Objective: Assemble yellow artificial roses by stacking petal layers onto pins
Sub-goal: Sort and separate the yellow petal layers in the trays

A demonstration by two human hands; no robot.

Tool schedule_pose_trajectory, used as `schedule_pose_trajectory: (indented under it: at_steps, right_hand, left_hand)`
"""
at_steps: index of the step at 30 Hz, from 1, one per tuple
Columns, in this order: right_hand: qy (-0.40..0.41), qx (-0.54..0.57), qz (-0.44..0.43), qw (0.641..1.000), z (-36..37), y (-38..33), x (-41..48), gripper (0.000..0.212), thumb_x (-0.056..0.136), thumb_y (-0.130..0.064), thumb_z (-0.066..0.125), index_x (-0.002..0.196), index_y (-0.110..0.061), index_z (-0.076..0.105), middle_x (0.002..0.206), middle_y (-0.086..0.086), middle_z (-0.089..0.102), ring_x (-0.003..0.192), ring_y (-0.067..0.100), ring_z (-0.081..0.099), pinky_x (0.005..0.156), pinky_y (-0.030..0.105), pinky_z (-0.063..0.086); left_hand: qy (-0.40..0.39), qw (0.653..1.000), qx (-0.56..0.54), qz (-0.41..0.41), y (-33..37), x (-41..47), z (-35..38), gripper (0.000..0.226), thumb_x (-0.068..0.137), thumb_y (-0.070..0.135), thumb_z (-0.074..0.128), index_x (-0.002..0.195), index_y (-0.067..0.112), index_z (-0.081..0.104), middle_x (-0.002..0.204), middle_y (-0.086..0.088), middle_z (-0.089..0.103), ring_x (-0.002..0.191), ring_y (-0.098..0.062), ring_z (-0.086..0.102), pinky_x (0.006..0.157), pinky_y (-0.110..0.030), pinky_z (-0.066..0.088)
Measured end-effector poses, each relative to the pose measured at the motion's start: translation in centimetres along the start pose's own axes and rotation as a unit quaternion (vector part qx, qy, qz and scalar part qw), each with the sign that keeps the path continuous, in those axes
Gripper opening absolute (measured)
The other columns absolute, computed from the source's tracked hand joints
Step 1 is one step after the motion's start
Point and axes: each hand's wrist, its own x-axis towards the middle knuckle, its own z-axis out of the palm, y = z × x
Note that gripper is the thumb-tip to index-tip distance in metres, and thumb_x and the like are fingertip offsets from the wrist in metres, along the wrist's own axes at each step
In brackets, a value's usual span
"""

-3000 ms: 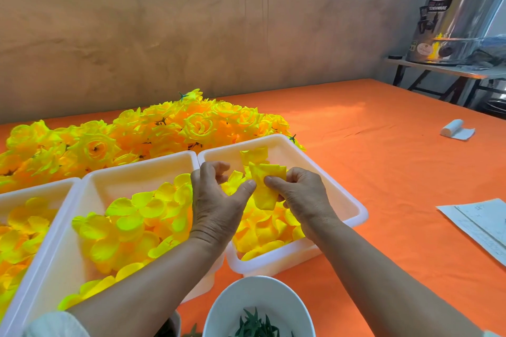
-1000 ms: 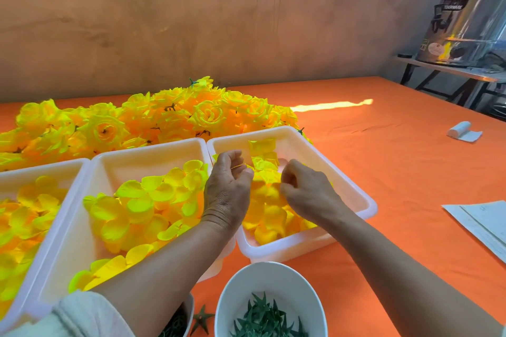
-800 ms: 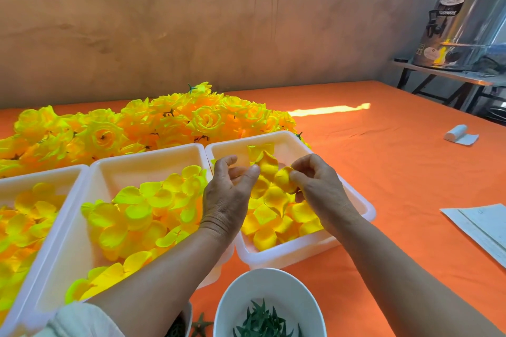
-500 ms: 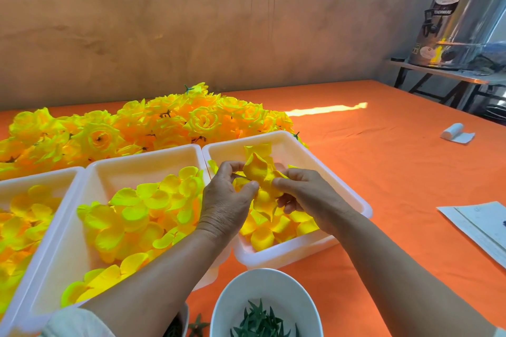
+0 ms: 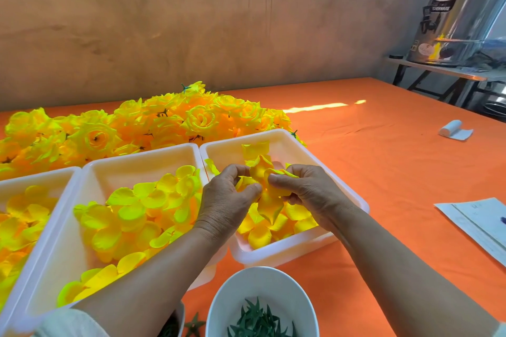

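Over the right white tray (image 5: pixel 339 180) both hands work one yellow petal layer (image 5: pixel 261 174). My left hand (image 5: pixel 227 200) pinches its left side between thumb and fingers. My right hand (image 5: pixel 309 191) pinches the right side, fingers curled over the petals. Any pin is hidden behind the petals and fingers. More loose yellow petals (image 5: pixel 273 224) fill the tray below. The middle tray (image 5: pixel 90 172) holds larger greenish-yellow petal layers (image 5: pixel 131 213). A pile of finished yellow roses (image 5: pixel 169 123) lies behind the trays.
A third white tray (image 5: pixel 41 176) of petals sits at far left. A white bowl (image 5: pixel 235 284) of green calyx pieces stands at the near edge. On the orange tablecloth to the right lie a white roll (image 5: pixel 451 128) and papers (image 5: pixel 482 221). A steel urn (image 5: pixel 460 13) stands far right.
Both hands dipped into the right tray, lifted a petal layer and brought it together between them. Now they hold it slightly lower and closer together than half a second ago.
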Motion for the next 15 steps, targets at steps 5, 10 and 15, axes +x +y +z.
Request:
schedule_pose_trajectory:
  at_steps: [5,10,15]
  right_hand:
    - [-0.026,0.014,-0.008,1.000,-0.15,0.15,-0.10,0.029,0.076,-0.038,0.072,0.088,-0.011,0.070,0.071,-0.001,0.067,0.058,0.007,0.055,0.058,0.022,0.041]
    - [0.008,-0.020,-0.008,1.000,0.00,0.36,0.23,0.014,0.080,-0.022,0.075,0.085,-0.009,0.071,0.065,-0.003,0.065,0.053,0.007,0.052,0.050,0.018,0.038]
    - [0.041,-0.025,-0.012,0.999,0.01,0.57,0.39,0.017,0.077,-0.033,0.079,0.067,-0.022,0.069,0.056,-0.010,0.061,0.048,0.005,0.050,0.046,0.016,0.037]
  left_hand:
    - [0.025,1.000,0.007,0.006,0.02,0.05,0.21,0.011,0.085,0.027,0.071,0.093,0.030,0.064,0.078,0.008,0.068,0.077,-0.018,0.066,0.070,-0.035,0.056]
    - [0.042,0.999,-0.020,0.017,0.22,0.02,0.07,0.044,0.076,0.020,0.080,0.105,0.030,0.050,0.104,0.004,0.060,0.098,-0.009,0.063,0.081,-0.031,0.053]
    - [0.015,0.997,0.044,0.064,0.15,-0.24,0.09,0.033,0.065,0.042,0.086,0.075,0.034,0.056,0.107,0.002,0.050,0.107,-0.011,0.052,0.084,-0.020,0.041]
